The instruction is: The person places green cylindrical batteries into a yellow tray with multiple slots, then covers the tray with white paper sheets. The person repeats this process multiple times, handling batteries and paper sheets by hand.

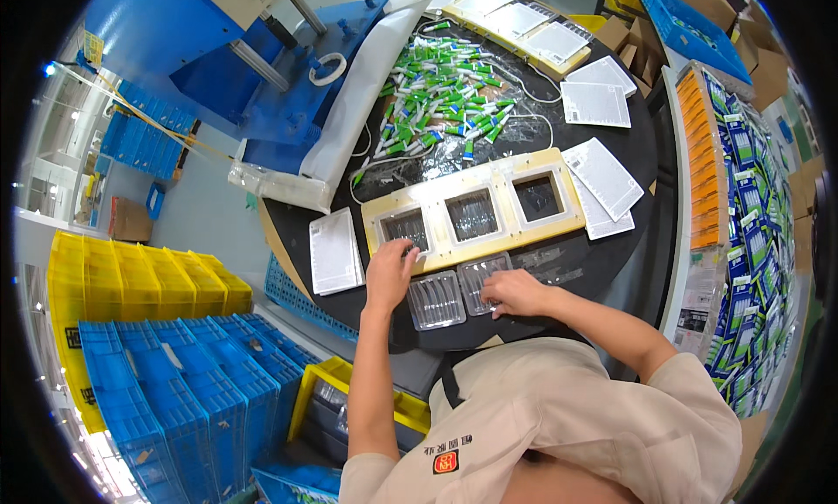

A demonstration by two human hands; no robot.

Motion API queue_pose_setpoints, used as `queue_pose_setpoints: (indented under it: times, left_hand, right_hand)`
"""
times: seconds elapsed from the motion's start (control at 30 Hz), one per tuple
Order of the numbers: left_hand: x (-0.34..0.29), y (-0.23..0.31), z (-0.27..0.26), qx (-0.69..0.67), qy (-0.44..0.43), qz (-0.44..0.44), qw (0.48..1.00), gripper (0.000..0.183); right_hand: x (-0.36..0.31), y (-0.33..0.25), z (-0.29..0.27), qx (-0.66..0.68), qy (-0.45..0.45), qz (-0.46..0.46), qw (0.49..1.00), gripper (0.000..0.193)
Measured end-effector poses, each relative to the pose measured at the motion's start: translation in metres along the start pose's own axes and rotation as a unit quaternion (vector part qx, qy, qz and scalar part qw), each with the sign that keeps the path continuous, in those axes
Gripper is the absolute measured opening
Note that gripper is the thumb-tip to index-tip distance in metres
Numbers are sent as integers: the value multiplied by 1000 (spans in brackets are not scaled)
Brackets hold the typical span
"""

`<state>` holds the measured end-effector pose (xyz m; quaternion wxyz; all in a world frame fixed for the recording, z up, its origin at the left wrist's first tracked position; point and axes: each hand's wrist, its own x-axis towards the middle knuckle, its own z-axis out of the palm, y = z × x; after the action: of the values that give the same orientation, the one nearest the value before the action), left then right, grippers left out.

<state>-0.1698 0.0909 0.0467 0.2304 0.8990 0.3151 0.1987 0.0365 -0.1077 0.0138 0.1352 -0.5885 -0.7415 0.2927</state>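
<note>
A pale yellow frame [563, 209] with three square openings lies across the near part of the black round table. Clear ribbed plastic blister trays sit in the left and middle openings; the right opening looks dark. My left hand [390, 273] rests at the near edge of the left opening, fingers apart, nothing visible in them. In front of the frame lie two clear plastic blister trays side by side, the left blister tray [436, 301] and the right blister tray [474, 281]. My right hand [517, 292] has its fingers and thumb closed over the right tray's right side.
Green-and-white tubes [449, 98] are heaped beyond the frame. White printed cards [336, 253] lie in stacks left and right of it. A second yellow frame [559, 63] with cards stands far back. A blue press [297, 85] is at left; blue crates [188, 390] stand lower left.
</note>
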Motion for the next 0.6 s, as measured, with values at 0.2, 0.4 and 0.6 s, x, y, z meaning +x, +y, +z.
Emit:
queue_pose_setpoints:
  times: [0.2,0.4,0.6]
  left_hand:
    - [-87,76,23,-39,122,74,989,12]
    - [-144,118,79,160,-50,108,980,47]
    - [-160,132,101,200,-35,35,978,50]
  right_hand:
    - [10,20,-8,116,-56,7,992,16]
    - [13,16,3,158,-58,68,983,13]
    - [-14,-7,-27,245,129,15,961,8]
